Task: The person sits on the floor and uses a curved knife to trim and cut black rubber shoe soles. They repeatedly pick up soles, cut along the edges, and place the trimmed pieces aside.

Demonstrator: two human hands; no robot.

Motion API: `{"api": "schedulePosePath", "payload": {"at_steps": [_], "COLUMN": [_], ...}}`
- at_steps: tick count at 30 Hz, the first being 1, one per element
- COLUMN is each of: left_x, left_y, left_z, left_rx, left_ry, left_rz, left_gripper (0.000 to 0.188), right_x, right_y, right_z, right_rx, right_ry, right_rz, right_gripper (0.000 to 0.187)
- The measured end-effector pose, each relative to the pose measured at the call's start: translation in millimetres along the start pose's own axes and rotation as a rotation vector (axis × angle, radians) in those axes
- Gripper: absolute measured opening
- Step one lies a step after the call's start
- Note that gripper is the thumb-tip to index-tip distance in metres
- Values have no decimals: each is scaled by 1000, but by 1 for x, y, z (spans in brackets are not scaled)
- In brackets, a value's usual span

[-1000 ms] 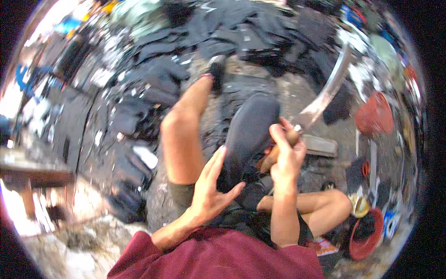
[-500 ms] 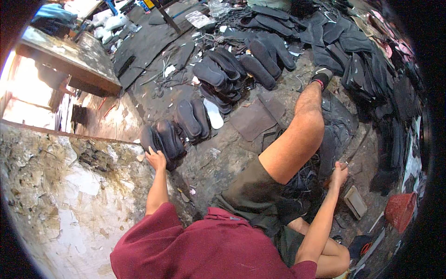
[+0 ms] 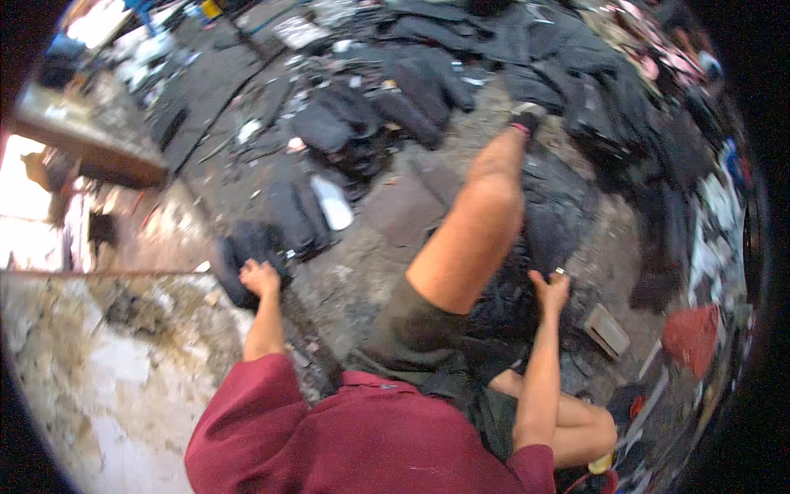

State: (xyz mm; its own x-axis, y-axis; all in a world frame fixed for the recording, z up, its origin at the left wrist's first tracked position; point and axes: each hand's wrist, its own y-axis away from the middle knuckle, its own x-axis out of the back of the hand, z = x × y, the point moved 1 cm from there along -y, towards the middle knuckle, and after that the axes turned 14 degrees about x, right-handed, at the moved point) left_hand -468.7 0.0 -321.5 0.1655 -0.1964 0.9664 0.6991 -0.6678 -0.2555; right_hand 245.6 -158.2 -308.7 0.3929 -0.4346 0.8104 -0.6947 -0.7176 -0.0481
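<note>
My left hand [image 3: 260, 278] is at the near end of a short row of black padded insole-shaped pieces [image 3: 233, 280]. Its fingers are bent over the edge of the leftmost piece and look closed on it, though motion blurs them. My right hand [image 3: 550, 295], raised in front of my right side, is closed around a small thing with a pale, shiny end [image 3: 559, 272]; the rest is hidden in the fingers. Beyond the left hand stand more black pieces [image 3: 296, 216], with a white insole-shaped piece [image 3: 332, 203] against them.
Larger piles of black insole pieces [image 3: 337, 123] lie farther off and along the right [image 3: 605, 115]. A flat brown sheet [image 3: 399, 210] lies mid-floor. Right of my right hand are a pale rectangular block [image 3: 606, 331] and a red basket [image 3: 691, 337]. A stained wall-like surface [image 3: 107, 354] borders the left.
The whole view has swung, shifting the floor and piles leftward, and is blurred. My left hand has moved farther over the leftmost black piece. My right hand stays raised with its small thing.
</note>
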Motion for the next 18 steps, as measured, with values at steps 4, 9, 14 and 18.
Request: {"api": "schedulePosePath", "payload": {"at_steps": [4,9,14,18], "left_x": [41,237,374,385], "left_y": [29,125,243,260], "left_z": [59,209,297,319], "left_rx": [97,-382,-430,-158], "left_ry": [253,1306,1775,1170], "left_rz": [34,-283,-1313,-2163], "left_gripper": [60,43,64,48], "right_x": [22,98,178,183], "right_y": [1,18,80,138], "right_z": [-31,-100,-193,-155], "right_rx": [-73,-89,-128,-84], "right_ry": [324,-182,-1511,-1153], "right_rz": [-46,207,-402,-337], "right_gripper": [66,56,36,27]}}
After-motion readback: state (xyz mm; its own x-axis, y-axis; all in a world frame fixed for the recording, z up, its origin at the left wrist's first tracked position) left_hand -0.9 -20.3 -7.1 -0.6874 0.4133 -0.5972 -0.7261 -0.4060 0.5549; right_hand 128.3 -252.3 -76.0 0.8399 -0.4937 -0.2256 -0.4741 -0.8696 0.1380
